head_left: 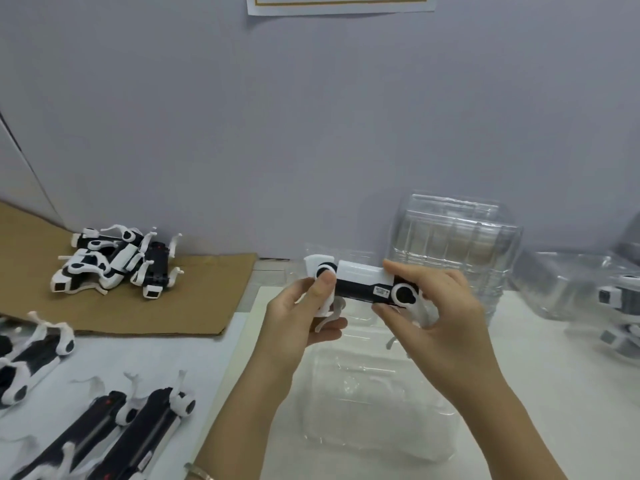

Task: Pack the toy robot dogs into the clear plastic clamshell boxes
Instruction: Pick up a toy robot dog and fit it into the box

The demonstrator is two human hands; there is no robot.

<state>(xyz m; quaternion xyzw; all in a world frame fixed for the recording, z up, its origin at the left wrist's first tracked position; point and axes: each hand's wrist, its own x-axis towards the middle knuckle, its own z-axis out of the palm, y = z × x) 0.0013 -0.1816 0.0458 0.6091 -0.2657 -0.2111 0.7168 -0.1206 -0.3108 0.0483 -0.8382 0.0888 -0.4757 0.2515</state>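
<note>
From the head camera: you hold a toy robot dog (363, 284) level above the white table (540, 393), its long body running left to right, with one hand on each end. Your left hand (304, 317) grips the left end, thumb pressed on the round black-and-white leg joint and fingers curled beneath a thin white leg. Your right hand (436, 313) clasps the right end, fingers over the white top and thumb under the black flank, beside a small label.

Directly below the dog, an open clamshell box (374, 403) lies flat on the table, and the dog is clear of it. Behind your right hand stands a stack of clear boxes (457, 244) against the grey wall (311, 133). At the right edge sit more clear boxes (588, 289), with white and black toy parts showing through them; how they lie inside is blurred.

To the left, a pile of dogs (117, 265) rests tangled on a sheet of cardboard (207, 299). Nearer you, two dogs on their backs (131, 434) lie side by side at the lower left, and two more dogs (34, 351) lie at the left edge. A bracelet (197, 474) circles your left wrist. A sheet of paper (339, 3) hangs at the top of the wall.
</note>
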